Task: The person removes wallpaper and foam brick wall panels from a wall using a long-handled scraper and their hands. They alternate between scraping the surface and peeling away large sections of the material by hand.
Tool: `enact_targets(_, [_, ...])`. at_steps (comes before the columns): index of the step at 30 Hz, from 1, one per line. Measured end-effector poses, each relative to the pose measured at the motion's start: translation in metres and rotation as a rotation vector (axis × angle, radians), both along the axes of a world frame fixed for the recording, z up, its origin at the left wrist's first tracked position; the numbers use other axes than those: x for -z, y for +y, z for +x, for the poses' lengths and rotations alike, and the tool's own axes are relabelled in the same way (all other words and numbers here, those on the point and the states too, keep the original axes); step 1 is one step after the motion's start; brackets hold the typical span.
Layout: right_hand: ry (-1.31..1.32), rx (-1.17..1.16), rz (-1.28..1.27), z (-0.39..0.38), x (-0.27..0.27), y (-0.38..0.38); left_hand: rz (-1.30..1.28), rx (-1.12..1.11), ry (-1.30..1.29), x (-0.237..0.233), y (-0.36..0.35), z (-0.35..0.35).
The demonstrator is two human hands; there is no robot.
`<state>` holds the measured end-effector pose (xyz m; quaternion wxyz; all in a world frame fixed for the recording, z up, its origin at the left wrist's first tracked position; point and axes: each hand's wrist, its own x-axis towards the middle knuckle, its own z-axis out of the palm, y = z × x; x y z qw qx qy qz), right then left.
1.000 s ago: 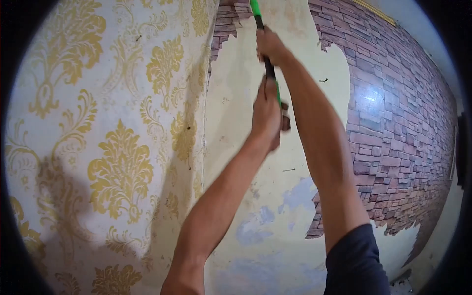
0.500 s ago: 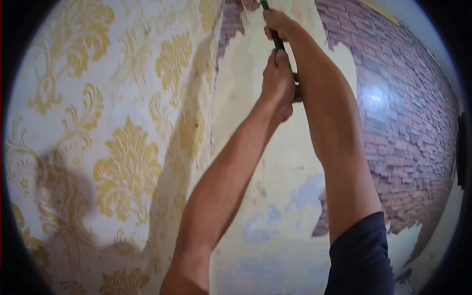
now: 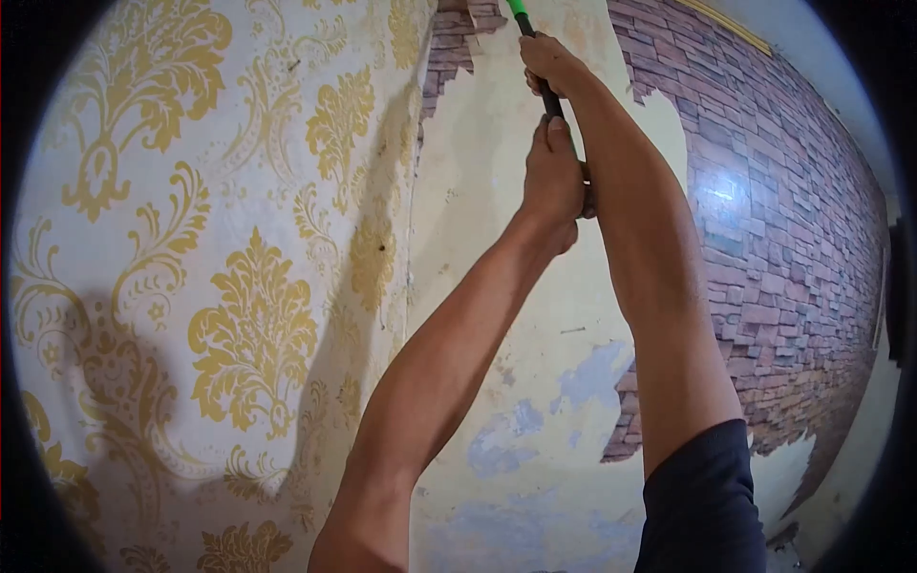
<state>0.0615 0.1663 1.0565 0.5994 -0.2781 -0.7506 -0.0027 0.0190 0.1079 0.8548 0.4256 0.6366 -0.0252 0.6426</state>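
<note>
Both hands are wrapped round a long-handled tool (image 3: 553, 103) with a black grip and a bright green section at the top. Its working end is out of view above. My right hand (image 3: 551, 62) is closed on the upper part of the grip. Lower down, my left hand (image 3: 556, 181) grips the same handle, its fingers partly hidden by my right forearm. The handle slants up and slightly left across a wall strip (image 3: 497, 267), where pale yellowish plaster shows between ragged remnants of brick-pattern wallpaper (image 3: 764, 220).
Damask wallpaper (image 3: 253, 334) in white and gold covers the wall on the left, up to the corner. Greyish patches (image 3: 506, 439) mark the lower plaster. A yellow trim strip (image 3: 731, 24) runs along the ceiling, and a dark object (image 3: 898, 291) is at the far right.
Both hands and the tool have moved down and slightly right. More of the green section shows at the top. Both hands keep their hold.
</note>
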Motion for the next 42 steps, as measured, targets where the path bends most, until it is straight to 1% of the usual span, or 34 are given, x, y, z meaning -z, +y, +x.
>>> enact_targets(2, [-0.028,-0.058,0.063,0.004,0.01,-0.009,-0.017,-0.103,-0.034,0.018,-0.005,0.004])
enact_targets(4, [0.094,-0.127,0.01,0.011,0.059,-0.014,-0.052,-0.077,0.008,0.055,-0.016,0.005])
enact_targets(6, [0.114,-0.078,-0.017,0.014,0.081,-0.017,-0.114,-0.025,0.046,0.082,-0.024,0.006])
enact_targets(7, [0.138,-0.038,-0.045,0.015,0.088,-0.016,-0.121,-0.023,0.049,0.082,-0.021,0.008])
enact_targets(8, [0.135,-0.041,-0.045,0.011,0.082,-0.016,-0.1,-0.024,0.021,0.074,-0.015,0.008])
enact_targets(10, [0.031,0.034,0.091,0.012,0.038,0.001,-0.012,-0.036,-0.007,0.04,-0.007,0.009])
enact_targets(11, [0.051,0.079,0.065,0.007,0.006,0.005,0.022,-0.024,-0.049,0.008,-0.004,0.008])
enact_targets(12, [0.017,0.032,0.027,0.003,-0.009,0.008,0.042,-0.012,-0.092,-0.01,-0.001,0.005])
enact_targets(13, [-0.015,-0.014,-0.012,-0.004,-0.019,0.003,0.029,-0.016,-0.1,-0.008,0.001,-0.004])
enact_targets(14, [0.104,-0.115,-0.071,-0.005,-0.018,0.003,-0.001,-0.047,-0.066,-0.004,0.002,-0.012])
enact_targets(15, [-0.123,-0.039,0.168,0.008,-0.007,0.037,-0.042,-0.068,-0.032,0.006,0.001,-0.013])
enact_targets(17, [0.097,0.034,0.121,-0.013,0.042,0.026,-0.091,-0.138,-0.061,0.049,0.015,-0.014])
enact_targets(18, [0.053,0.06,0.106,-0.012,0.069,0.038,-0.122,-0.164,-0.037,0.076,0.017,-0.018])
enact_targets(19, [0.087,0.159,0.203,-0.013,0.092,0.076,-0.123,-0.201,-0.021,0.108,0.027,-0.019])
enact_targets(20, [0.128,0.12,0.175,-0.017,0.137,0.069,-0.15,-0.252,0.009,0.14,0.035,-0.018])
enact_targets(21, [0.136,0.083,0.094,-0.016,0.177,0.056,-0.178,-0.293,0.026,0.172,0.042,-0.016])
enact_targets(22, [0.146,0.05,0.013,-0.015,0.217,0.041,-0.214,-0.289,0.039,0.2,0.039,-0.017])
enact_targets(25, [0.227,-0.158,-0.1,0.001,0.32,0.036,-0.245,-0.38,0.19,0.3,0.058,-0.019])
enact_targets(26, [0.283,-0.285,-0.183,0.006,0.35,0.023,-0.271,-0.434,0.244,0.335,0.063,-0.018])
enact_targets(27, [0.327,-0.299,-0.187,0.014,0.38,0.021,-0.288,-0.44,0.328,0.363,0.059,-0.02])
enact_targets(28, [0.394,-0.285,-0.192,0.025,0.41,0.034,-0.297,-0.44,0.332,0.387,0.058,-0.024])
enact_targets(29, [0.385,-0.276,-0.188,0.041,0.437,0.027,-0.265,-0.515,0.302,0.407,0.06,-0.027])
enact_targets(30, [0.386,-0.255,-0.19,0.056,0.463,0.017,-0.23,-0.591,0.269,0.419,0.066,-0.032])
enact_targets(31, [0.403,-0.241,-0.242,0.068,0.486,-0.004,-0.153,-0.707,0.297,0.429,0.083,-0.042])
enact_targets(32, [0.431,-0.229,-0.273,0.081,0.512,-0.018,-0.064,-0.851,0.317,0.414,0.082,-0.052])
enact_targets(33, [0.431,-0.201,-0.311,0.094,0.536,-0.034,0.027,-0.995,0.337,0.382,0.083,-0.06])
enact_targets(34, [0.436,-0.133,-0.338,0.105,0.557,-0.05,0.111,-1.036,0.277,0.353,0.09,-0.066])
enact_targets(35, [0.452,-0.138,-0.372,0.118,0.581,-0.06,0.198,-1.077,0.217,0.324,0.096,-0.07])
enact_targets(36, [0.5,-0.132,-0.428,0.127,0.599,-0.074,0.192,-1.08,0.222,0.293,0.095,-0.07])
enact_targets(37, [0.479,-0.067,-0.428,0.134,0.615,-0.089,0.07,-0.894,0.203,0.264,0.089,-0.068])
enact_targets(38, [0.476,-0.07,-0.437,0.139,0.631,-0.096,-0.057,-0.706,0.18,0.252,0.084,-0.065])
enact_targets(39, [0.48,-0.042,-0.453,0.141,0.646,-0.101,-0.066,-0.711,0.184,0.259,0.085,-0.058])
enact_targets(41, [0.457,0.013,-0.513,0.136,0.651,-0.117,-0.302,-0.467,0.129,0.305,0.082,-0.039])
enact_targets(42, [0.453,0.009,-0.556,0.132,0.651,-0.12,-0.332,-0.451,0.14,0.364,0.087,-0.027])
